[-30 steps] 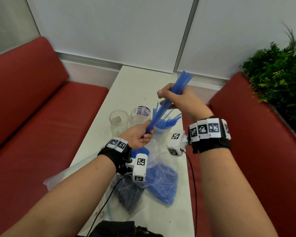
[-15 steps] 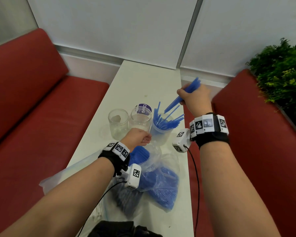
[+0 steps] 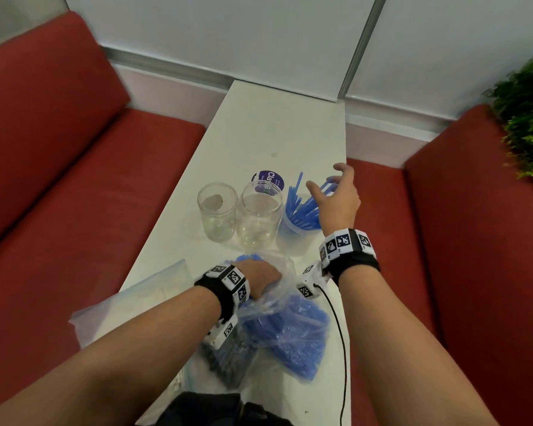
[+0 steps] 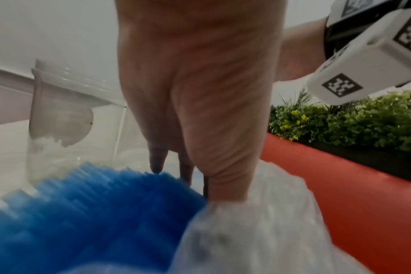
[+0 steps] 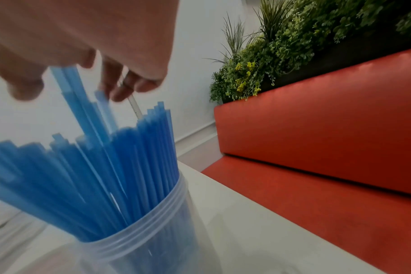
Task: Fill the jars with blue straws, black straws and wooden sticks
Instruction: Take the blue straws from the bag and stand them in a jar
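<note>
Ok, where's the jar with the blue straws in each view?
Head: jar of blue straws, centre, rightmost of three, under the right hand.
Left wrist: not in it; only an empty jar.
Right wrist: lower left, filling the foreground.
Shared landmark: red bench.

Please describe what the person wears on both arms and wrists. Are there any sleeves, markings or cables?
No sleeves: both forearms are bare. Each wrist has a black strap ringed with white blocks bearing black square-code markers, and a white camera box underneath. A thin black cable trails from the right box.
</note>
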`<state>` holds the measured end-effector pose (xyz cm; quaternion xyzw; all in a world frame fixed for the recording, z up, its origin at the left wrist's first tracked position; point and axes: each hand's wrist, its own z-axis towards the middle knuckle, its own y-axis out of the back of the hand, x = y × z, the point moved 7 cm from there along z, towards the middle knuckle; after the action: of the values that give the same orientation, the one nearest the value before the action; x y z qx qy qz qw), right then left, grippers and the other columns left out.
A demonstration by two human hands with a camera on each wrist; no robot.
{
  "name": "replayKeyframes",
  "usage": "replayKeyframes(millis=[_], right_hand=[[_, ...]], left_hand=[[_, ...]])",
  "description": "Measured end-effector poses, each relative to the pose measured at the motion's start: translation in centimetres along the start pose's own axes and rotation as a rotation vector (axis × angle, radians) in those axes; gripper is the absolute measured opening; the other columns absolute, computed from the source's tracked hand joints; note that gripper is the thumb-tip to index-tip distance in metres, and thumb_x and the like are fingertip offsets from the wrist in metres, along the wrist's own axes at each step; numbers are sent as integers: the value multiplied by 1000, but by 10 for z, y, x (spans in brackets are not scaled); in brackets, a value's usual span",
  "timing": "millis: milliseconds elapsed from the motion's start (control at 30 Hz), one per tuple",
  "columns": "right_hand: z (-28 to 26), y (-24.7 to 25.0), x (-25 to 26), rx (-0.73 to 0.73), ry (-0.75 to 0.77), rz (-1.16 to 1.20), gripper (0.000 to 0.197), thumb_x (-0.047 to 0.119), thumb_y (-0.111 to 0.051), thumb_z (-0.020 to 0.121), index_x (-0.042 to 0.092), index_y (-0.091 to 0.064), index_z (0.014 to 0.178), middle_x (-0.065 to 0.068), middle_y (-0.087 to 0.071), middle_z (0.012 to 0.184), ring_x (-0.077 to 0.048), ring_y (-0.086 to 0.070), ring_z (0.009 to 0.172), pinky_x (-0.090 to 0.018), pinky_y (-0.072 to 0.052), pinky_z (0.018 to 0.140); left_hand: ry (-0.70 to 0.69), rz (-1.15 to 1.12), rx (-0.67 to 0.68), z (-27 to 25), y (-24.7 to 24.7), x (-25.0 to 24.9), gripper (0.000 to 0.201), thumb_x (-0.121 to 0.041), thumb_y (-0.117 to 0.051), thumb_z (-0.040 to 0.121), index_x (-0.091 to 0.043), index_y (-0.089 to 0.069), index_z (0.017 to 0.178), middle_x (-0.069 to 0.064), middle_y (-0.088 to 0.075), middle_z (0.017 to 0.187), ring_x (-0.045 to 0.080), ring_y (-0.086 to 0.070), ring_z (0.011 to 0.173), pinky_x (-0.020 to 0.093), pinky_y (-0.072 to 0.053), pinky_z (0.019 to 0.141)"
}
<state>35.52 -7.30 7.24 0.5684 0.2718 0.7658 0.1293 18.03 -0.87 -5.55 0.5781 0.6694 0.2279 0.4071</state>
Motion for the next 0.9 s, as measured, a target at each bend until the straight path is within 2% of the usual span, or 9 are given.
replayKeyframes(millis=[133,233,300,400,567,667,733,833,900], right_hand=[[-9,7,19,-184,280,-93,35,29,-66,96,18,-62,128,-2,-67,116,-24,-58,110,-31,-31,96],[-17,-9,5,-83,276,-193,37,32,-62,100,21,-64,134,-9,-60,133,-27,-51,126,-41,-26,114],[-21,-21,-6,21,232,-254,38,37,-60,101,22,-65,135,-12,-57,139,-31,-46,134,-49,-23,119],[-25,-27,-12,89,212,-297,47,48,-45,105,23,-55,144,-11,-49,148,-29,-34,146,-50,-9,125],[-27,-18,8,-42,292,-251,58,47,-39,107,22,-32,158,-8,-22,167,-31,-8,157,-50,5,125],[-32,-40,-2,191,242,-578,67,57,-26,106,27,-9,163,-1,0,171,-34,11,156,-56,12,122],[-36,-42,-9,260,188,-591,65,55,-26,106,25,-15,163,-4,-3,171,-37,10,156,-58,10,123],[-32,-20,17,51,259,-359,53,42,-39,108,14,-41,153,-13,-23,166,-40,-6,155,-56,1,125],[-24,-13,34,-39,332,-386,59,39,-40,108,8,-32,156,-13,-16,168,-38,-4,156,-52,5,125]], left_hand=[[36,158,-87,5,8,-2,29,-11,-51,96,-15,-59,124,7,-61,126,29,-57,117,40,-45,98],[62,157,-99,8,21,-5,23,-10,-49,95,-10,-66,111,10,-66,112,31,-64,103,38,-52,89],[89,156,-88,9,28,-5,26,-9,-48,96,-7,-67,115,13,-66,114,33,-65,104,40,-53,90],[139,199,-67,9,34,-3,29,-3,-48,97,-5,-66,119,14,-66,117,34,-64,107,42,-53,93],[183,238,-44,2,39,2,23,-2,-51,95,0,-66,113,15,-66,115,34,-65,104,37,-51,85],[214,265,-30,-3,40,4,24,-6,-50,99,-2,-64,117,13,-65,118,33,-65,106,37,-51,87],[245,290,-4,-8,40,3,24,-9,-49,100,-4,-63,119,11,-64,121,31,-63,109,37,-48,90],[263,319,6,-15,43,1,25,-10,-48,101,-5,-61,122,9,-63,124,29,-61,113,37,-45,91],[268,317,27,-18,43,-1,27,-11,-49,101,-6,-60,124,9,-61,126,29,-60,114,37,-45,88]])
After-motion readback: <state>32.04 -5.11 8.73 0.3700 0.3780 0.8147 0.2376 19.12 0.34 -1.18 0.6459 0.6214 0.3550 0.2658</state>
